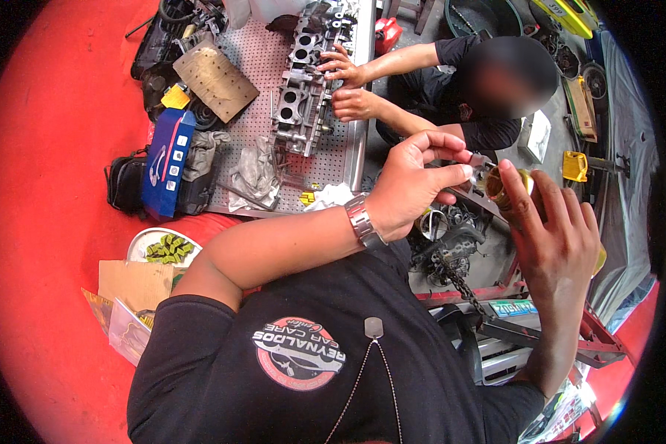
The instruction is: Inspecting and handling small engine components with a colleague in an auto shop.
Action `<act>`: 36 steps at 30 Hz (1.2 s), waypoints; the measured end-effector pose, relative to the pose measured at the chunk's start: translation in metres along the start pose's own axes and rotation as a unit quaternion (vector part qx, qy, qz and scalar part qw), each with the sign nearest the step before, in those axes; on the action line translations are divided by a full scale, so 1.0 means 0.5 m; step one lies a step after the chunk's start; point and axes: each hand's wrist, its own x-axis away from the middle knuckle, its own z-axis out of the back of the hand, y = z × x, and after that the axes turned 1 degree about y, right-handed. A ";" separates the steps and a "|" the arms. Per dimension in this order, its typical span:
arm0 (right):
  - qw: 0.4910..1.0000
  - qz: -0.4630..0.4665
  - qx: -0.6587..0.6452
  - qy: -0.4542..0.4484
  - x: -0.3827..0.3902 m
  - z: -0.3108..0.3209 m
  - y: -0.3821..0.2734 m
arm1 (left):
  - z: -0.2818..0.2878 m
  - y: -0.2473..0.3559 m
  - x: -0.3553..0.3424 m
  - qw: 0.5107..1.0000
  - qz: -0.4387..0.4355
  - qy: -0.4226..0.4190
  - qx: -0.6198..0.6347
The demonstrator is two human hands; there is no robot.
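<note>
My left hand (414,181), with a metal watch on its wrist, reaches across my chest, thumb and fingers pinched together. At the fingertips is a small greyish piece (481,160), too small to name. My right hand (559,229) is wrapped round a yellowish-gold container (499,191); its round mouth is turned toward my left hand, a short gap away. The fingers hide most of its body. Beyond, a co-worker's two hands (351,103) rest on the edge of an engine cylinder head (300,96) lying on the bench.
The perforated metal bench (255,55) carries a brown plate (216,80), crumpled plastic (255,174) and a blue box (168,163). A white bowl of green pieces (168,250) sits near my left elbow. Engine parts with a chain (455,248) lie below my hands.
</note>
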 end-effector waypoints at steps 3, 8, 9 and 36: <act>1.000 -0.001 -0.004 -0.001 -0.001 0.001 0.000 | 0.000 0.001 0.001 1.000 0.002 0.003 -0.001; 1.000 -0.003 -0.013 0.005 -0.003 -0.002 0.001 | 0.003 0.000 0.001 1.000 0.023 -0.006 0.020; 1.000 -0.004 -0.016 0.002 -0.004 -0.001 0.002 | 0.003 0.000 0.001 1.000 0.023 -0.006 0.020; 1.000 -0.010 -0.011 0.007 -0.005 -0.004 0.005 | -0.002 -0.001 -0.002 0.997 0.054 -0.013 0.058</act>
